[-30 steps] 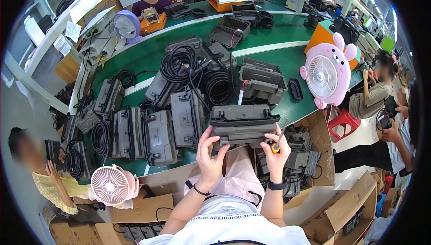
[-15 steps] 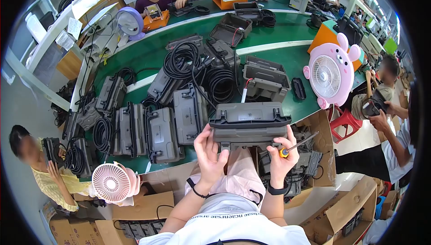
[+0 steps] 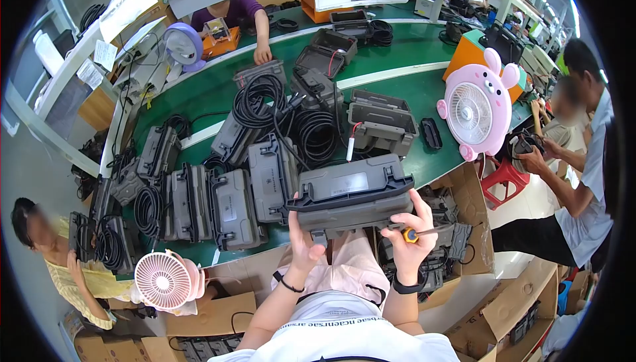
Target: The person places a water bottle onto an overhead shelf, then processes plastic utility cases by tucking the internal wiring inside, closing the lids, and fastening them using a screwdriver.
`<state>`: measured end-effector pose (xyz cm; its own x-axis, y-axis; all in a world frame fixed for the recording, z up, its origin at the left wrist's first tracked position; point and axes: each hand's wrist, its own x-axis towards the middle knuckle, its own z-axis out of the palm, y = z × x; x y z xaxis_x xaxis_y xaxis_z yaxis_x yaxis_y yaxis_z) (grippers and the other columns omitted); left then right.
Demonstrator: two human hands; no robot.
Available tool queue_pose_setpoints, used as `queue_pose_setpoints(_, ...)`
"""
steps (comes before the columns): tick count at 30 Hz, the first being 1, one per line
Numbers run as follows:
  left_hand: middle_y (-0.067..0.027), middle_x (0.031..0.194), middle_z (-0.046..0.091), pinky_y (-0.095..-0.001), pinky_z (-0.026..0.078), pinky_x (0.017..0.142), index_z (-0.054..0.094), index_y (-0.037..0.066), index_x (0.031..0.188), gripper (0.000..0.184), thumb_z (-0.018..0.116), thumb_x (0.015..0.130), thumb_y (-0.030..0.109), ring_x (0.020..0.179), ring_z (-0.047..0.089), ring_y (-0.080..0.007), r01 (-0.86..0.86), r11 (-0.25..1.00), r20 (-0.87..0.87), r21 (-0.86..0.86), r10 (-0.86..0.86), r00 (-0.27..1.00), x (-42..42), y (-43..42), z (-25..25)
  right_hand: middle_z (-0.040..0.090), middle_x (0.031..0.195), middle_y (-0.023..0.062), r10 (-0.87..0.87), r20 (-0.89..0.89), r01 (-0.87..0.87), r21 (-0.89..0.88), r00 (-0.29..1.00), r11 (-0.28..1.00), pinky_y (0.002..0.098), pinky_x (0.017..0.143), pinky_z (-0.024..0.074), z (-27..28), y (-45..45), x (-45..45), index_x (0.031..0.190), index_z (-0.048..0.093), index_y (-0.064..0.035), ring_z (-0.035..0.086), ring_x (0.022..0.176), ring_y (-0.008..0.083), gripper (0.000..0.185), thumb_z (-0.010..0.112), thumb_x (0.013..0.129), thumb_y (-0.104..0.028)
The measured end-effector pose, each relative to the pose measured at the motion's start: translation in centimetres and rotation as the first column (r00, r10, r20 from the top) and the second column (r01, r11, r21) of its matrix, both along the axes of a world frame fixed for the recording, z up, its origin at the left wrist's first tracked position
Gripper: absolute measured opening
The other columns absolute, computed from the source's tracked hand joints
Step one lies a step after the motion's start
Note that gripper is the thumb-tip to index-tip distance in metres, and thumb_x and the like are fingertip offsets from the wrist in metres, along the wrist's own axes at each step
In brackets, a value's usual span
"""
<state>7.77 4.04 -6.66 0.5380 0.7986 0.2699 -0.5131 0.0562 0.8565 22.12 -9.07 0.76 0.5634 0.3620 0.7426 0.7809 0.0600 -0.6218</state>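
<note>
A dark grey plastic case [image 3: 351, 193] with a pale label on its lid is held over the near edge of the bench, closed and slightly tilted. My left hand [image 3: 305, 246] grips its left end, thumb low and fingers behind. At the right end, my right hand [image 3: 412, 249] supports the case with the fingers. A screwdriver [image 3: 411, 235] with a yellow and black handle is tucked in that same hand, its shaft pointing right. Just beyond the case, an open grey case [image 3: 381, 123] has a red wire and white connector hanging from it.
Closed cases [image 3: 236, 209] and coiled black cables [image 3: 258, 100] crowd the green bench [image 3: 424, 50] to the left. A pink rabbit-shaped fan [image 3: 474, 110] stands right, a small fan [image 3: 163, 279] lower left. Cardboard boxes [image 3: 480, 223] flank me. Co-workers sit around; one's hand [image 3: 263, 54] touches a case.
The held case has shifted slightly left and tilted, its right end higher. Across the bench, a co-worker's arm has reached down to a case. On the right, a person has leaned into fuller view.
</note>
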Motion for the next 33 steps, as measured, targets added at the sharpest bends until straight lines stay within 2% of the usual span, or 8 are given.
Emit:
queue_pose_setpoints(2, -0.0148, 0.143, 0.039, -0.0409, 0.030, 0.111, 0.014, 0.000, 0.151, 0.128, 0.082, 0.062, 0.063, 0.130, 0.041, -0.0264, -0.050, 0.999, -0.037, 0.011, 0.051, 0.998, -0.2, -0.4, 1.2, 0.061, 0.126, 0.0214, 0.067, -0.333, -0.058, 0.038, 0.940, 0.998, 0.0379, 0.086, 0.0501, 0.2, -0.3, -0.3, 0.090, 0.070, -0.0075, 0.062, 0.105, 0.0296, 0.039, 0.089, 0.056, -0.015)
queue_pose_setpoints(5, -0.0143, 0.145, 0.034, -0.0404, 0.028, 0.113, 0.015, -0.001, 0.150, 0.124, 0.084, 0.063, 0.054, 0.135, 0.033, -0.0249, -0.073, 0.996, -0.082, -0.058, 0.068, 0.994, -0.6, -0.9, 2.4, 0.057, 0.132, 0.0214, 0.158, -0.529, -0.102, 0.134, 0.834, 0.986, 0.0372, 0.091, 0.0476, 0.0, -0.2, -0.1, 0.097, 0.064, -0.0054, 0.060, 0.108, 0.0240, 0.050, 0.091, 0.055, -0.011)
queue_pose_setpoints(11, -0.0179, 0.145, 0.035, -0.0405, 0.027, 0.113, 0.019, -0.006, 0.147, 0.117, 0.087, 0.066, 0.045, 0.134, 0.036, -0.0272, -0.084, 0.981, -0.013, -0.174, 0.083, 0.996, -0.9, -0.7, 2.8, 0.055, 0.135, 0.0200, 0.123, -0.497, -0.123, 0.033, 0.859, 0.992, 0.0370, 0.096, 0.0459, -0.6, 0.2, 0.1, 0.092, 0.059, -0.0039, 0.059, 0.114, 0.0257, 0.051, 0.093, 0.055, -0.013)
queue_pose_setpoints(16, -0.0174, 0.144, 0.036, -0.0400, 0.027, 0.112, 0.023, -0.004, 0.147, 0.113, 0.087, 0.065, 0.041, 0.133, 0.036, -0.0269, -0.106, 0.984, -0.033, -0.141, 0.102, 0.994, -0.6, -1.0, 3.0, 0.054, 0.135, 0.0222, 0.005, -0.154, -0.023, -0.118, 0.988, 0.993, 0.0369, 0.090, 0.0483, -1.8, 0.5, 0.5, 0.089, 0.058, -0.0042, 0.061, 0.103, 0.0301, 0.042, 0.088, 0.060, -0.006)
queue_pose_setpoints(22, -0.0161, 0.142, 0.039, -0.0397, 0.029, 0.111, 0.027, -0.003, 0.146, 0.109, 0.088, 0.065, 0.037, 0.130, 0.040, -0.0268, -0.114, 0.988, -0.032, -0.104, 0.112, 0.993, -0.8, -0.9, 2.5, 0.054, 0.137, 0.0195, 0.190, -0.362, -0.125, 0.195, 0.913, 0.973, 0.0344, 0.087, 0.0479, -1.7, 0.3, 0.0, 0.091, 0.063, -0.0061, 0.060, 0.100, 0.0253, 0.034, 0.081, 0.064, 0.002)
queue_pose_setpoints(25, -0.0150, 0.140, 0.042, -0.0393, 0.030, 0.110, 0.030, -0.002, 0.145, 0.107, 0.088, 0.064, 0.037, 0.129, 0.041, -0.0261, -0.110, 0.992, -0.040, -0.065, 0.107, 0.993, -0.8, -1.0, 2.6, 0.055, 0.135, 0.0179, 0.124, -0.282, -0.122, 0.026, 0.951, 0.992, 0.0333, 0.086, 0.0473, -0.2, 0.1, 0.5, 0.095, 0.067, -0.0073, 0.060, 0.100, 0.0233, 0.036, 0.079, 0.062, 0.002)
queue_pose_setpoints(29, -0.0139, 0.138, 0.044, -0.0388, 0.032, 0.109, 0.032, -0.001, 0.145, 0.106, 0.089, 0.064, 0.036, 0.127, 0.043, -0.0252, -0.072, 0.997, -0.027, -0.020, 0.071, 0.997, -1.0, -0.7, 2.7, 0.057, 0.132, 0.0174, 0.113, -0.213, -0.125, -0.044, 0.970, 0.991, 0.0367, 0.090, 0.0451, -0.7, -0.5, 1.0, 0.094, 0.073, -0.0083, 0.057, 0.102, 0.0262, 0.034, 0.084, 0.062, -0.014)
queue_pose_setpoints(33, -0.0137, 0.137, 0.045, -0.0382, 0.033, 0.108, 0.032, -0.001, 0.145, 0.106, 0.089, 0.063, 0.035, 0.126, 0.044, -0.0250, -0.069, 0.996, -0.020, -0.057, 0.068, 0.997, -1.2, -0.7, 2.8, 0.057, 0.131, 0.0197, 0.195, -0.317, -0.190, 0.047, 0.928, 0.981, 0.0378, 0.095, 0.0426, -0.6, -0.5, 0.9, 0.091, 0.074, -0.0090, 0.056, 0.112, 0.0284, 0.032, 0.085, 0.063, -0.021)
